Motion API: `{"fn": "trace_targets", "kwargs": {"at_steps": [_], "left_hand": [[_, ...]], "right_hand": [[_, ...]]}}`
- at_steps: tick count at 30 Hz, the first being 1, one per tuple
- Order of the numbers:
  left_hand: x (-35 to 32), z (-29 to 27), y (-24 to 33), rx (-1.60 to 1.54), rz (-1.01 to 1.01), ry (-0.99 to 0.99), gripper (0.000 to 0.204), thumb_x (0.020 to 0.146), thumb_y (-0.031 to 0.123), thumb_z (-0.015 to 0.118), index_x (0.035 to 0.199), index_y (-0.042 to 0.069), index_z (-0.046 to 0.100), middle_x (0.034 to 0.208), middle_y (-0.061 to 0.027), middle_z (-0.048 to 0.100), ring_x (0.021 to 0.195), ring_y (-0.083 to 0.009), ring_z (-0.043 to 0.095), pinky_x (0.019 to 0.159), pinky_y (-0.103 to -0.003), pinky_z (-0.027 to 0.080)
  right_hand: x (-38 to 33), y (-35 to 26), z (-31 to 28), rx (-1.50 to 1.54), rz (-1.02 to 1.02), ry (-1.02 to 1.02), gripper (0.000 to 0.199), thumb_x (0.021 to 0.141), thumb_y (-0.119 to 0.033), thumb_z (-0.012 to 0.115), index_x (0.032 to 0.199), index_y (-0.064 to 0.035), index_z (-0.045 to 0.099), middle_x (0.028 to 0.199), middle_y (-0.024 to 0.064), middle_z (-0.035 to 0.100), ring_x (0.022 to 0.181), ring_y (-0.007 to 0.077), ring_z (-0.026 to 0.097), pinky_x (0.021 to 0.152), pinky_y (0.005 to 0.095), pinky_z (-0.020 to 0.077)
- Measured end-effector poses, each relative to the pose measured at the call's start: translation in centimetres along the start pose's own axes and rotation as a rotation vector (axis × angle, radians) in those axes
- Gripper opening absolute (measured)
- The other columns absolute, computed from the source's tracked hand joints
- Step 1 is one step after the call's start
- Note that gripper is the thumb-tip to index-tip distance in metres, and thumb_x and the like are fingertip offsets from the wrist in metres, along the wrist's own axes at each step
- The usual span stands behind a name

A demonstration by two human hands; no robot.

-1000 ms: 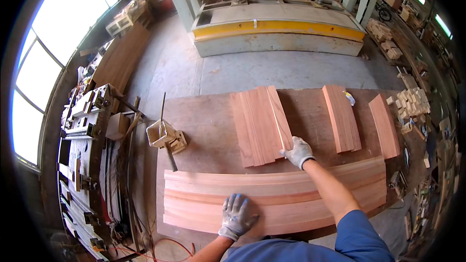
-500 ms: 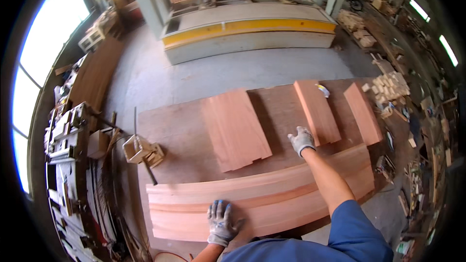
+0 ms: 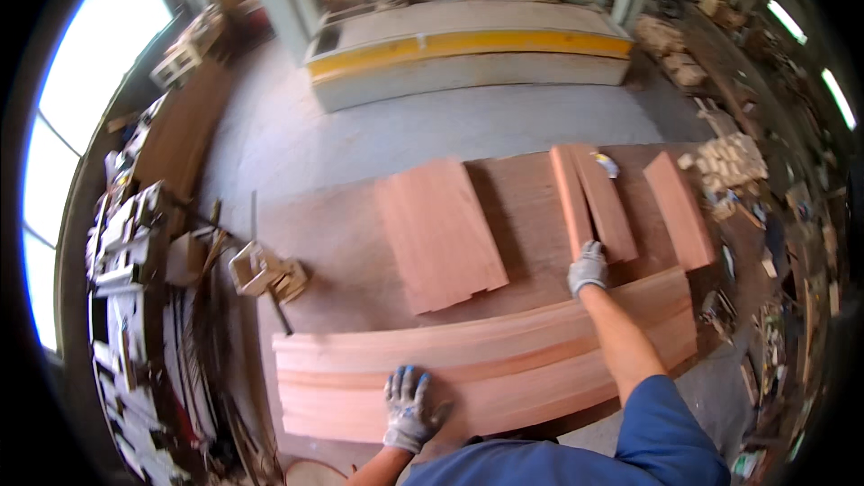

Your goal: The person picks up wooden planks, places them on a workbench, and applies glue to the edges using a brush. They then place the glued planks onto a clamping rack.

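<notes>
Long reddish boards point(image 3: 351, 387) lie side by side along the near edge of a brown worktable point(image 3: 315, 270). My left hand point(image 3: 411, 411), in a grey glove with blue fingertips, rests flat on them with its fingers spread. Farther off to the right, my gloved right hand point(image 3: 589, 267) is closed round the near end of a narrow wooden board point(image 3: 569, 193). Its fingertips are partly hidden. That board stands slightly apart from the board point(image 3: 607, 216) beside it, with a dark gap between them. A small blue-and-yellow item point(image 3: 607, 165) lies on the neighbouring board.
A wide group of boards point(image 3: 441, 234) lies mid-table, and another narrow board stack point(image 3: 681, 216) sits at the right. A wooden box point(image 3: 256, 270) with a dark rod stands on the left. Beyond the table is a large yellow-edged machine point(image 3: 468, 43); wood pieces point(image 3: 733, 166) are piled at right.
My right hand has moved right and closed on the narrow board's near end. A gap has opened between that board and its neighbour. My left hand stays on the long boards.
</notes>
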State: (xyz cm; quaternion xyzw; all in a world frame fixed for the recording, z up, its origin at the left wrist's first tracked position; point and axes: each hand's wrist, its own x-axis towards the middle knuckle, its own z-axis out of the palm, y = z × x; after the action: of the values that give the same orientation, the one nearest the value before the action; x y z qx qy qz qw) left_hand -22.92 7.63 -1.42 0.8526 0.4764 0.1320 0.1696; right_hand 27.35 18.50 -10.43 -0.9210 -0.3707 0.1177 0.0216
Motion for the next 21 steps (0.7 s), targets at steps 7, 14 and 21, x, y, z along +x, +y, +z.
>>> {"fn": "trace_targets", "kwargs": {"at_steps": [7, 14, 21], "left_hand": [[0.3, -0.2, 0.0, 0.025, -0.001, 0.031, 0.073, 0.076, 0.051, 0.081, 0.131, 0.007, 0.062, 0.143, -0.0258, 0.052, 0.138, -0.0475, 0.044, 0.115, -0.062, 0.029], [0.2, -0.3, 0.3, 0.025, -0.022, 0.02, 0.073, 0.077, 0.052, 0.08, 0.132, 0.007, 0.062, 0.145, -0.025, 0.051, 0.139, -0.047, 0.043, 0.116, -0.062, 0.029], [0.6, -0.5, 0.5, -0.005, -0.007, 0.033, 0.074, 0.078, 0.05, 0.081, 0.133, 0.005, 0.059, 0.143, -0.0268, 0.052, 0.137, -0.049, 0.043, 0.114, -0.064, 0.03]], "right_hand": [[-1.1, -3.8, -4.6, 0.351, 0.097, -0.072, 0.049, 0.076, -0.029, 0.084, 0.112, 0.0001, 0.067, 0.109, 0.0227, 0.073, 0.103, 0.0371, 0.07, 0.092, 0.0456, 0.0548], [-5.8, -9.7, -6.2, 0.377, -0.268, -0.107, 0.041, 0.073, -0.031, 0.081, 0.099, -0.0008, 0.071, 0.099, 0.0225, 0.073, 0.098, 0.038, 0.071, 0.088, 0.0444, 0.0553], [-5.7, -11.6, -5.5, 0.339, -0.415, -0.384, 0.057, 0.086, -0.051, 0.073, 0.106, 0.002, 0.067, 0.114, 0.0277, 0.068, 0.11, 0.0432, 0.064, 0.096, 0.0476, 0.0519]]}}
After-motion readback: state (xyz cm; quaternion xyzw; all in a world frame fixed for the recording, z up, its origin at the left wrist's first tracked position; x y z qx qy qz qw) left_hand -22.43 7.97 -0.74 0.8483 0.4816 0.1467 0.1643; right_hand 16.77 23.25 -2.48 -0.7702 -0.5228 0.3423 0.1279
